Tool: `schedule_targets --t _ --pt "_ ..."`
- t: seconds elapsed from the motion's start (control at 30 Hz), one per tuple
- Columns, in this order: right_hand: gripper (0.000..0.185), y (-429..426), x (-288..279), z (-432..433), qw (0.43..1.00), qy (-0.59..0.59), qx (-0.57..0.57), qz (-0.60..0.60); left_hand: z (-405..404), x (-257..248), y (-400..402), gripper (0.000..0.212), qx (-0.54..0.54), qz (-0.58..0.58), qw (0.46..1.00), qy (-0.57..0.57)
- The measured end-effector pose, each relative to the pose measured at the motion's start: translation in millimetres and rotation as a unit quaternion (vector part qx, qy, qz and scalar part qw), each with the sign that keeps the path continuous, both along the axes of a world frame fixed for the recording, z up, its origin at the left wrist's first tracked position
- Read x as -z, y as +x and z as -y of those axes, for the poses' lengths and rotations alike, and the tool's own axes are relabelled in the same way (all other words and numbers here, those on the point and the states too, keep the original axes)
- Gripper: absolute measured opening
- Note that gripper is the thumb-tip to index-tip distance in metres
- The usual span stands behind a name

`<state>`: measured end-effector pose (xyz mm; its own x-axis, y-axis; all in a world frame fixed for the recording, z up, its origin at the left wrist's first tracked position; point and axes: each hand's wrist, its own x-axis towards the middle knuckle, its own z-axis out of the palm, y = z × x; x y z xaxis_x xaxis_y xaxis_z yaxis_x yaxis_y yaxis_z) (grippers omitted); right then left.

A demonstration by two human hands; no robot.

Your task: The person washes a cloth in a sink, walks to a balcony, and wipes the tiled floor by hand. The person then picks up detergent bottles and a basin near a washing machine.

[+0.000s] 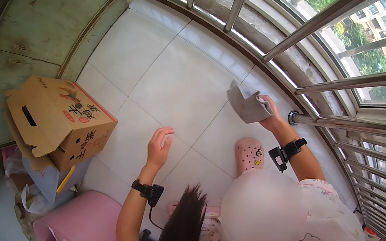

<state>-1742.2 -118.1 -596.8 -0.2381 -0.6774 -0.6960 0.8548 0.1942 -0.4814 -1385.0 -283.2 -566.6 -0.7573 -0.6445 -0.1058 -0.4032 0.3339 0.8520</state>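
Observation:
A folded grey cloth (248, 105) is gripped in my right hand (270, 112), above the white tiled floor (174, 74) and close to the foot of the metal railing. The cloth hides part of the fingers. My left hand (159, 146) is held over the tiles at the middle, fingers slightly curved and thumb apart, with nothing in it. Black straps with small devices sit on both wrists. Below the right hand is a pink clog (249, 154) with small charms.
Metal railing bars (298, 27) curve along the top and right, before a window. At left stand a worn green cabinet (41, 16) and an open cardboard box (61, 120) on a pale container. A pink bin (89, 222) lies below, near my left forearm.

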Motion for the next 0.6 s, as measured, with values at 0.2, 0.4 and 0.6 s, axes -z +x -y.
schedule_targets --t 0.2,0.4,0.6 --pt "0.021 58 -102 52 0.962 -0.113 -0.089 0.232 -44 -28 -85 0.055 0.041 -0.171 0.889 0.424" --pt "0.036 44 -37 40 0.927 -0.284 -0.178 0.169 -31 -48 -108 0.037 -0.166 -0.226 0.894 0.35" --pt "0.06 56 -81 37 0.936 -0.194 -0.289 0.055 -17 -79 -84 0.043 -0.187 -0.305 0.845 0.397"
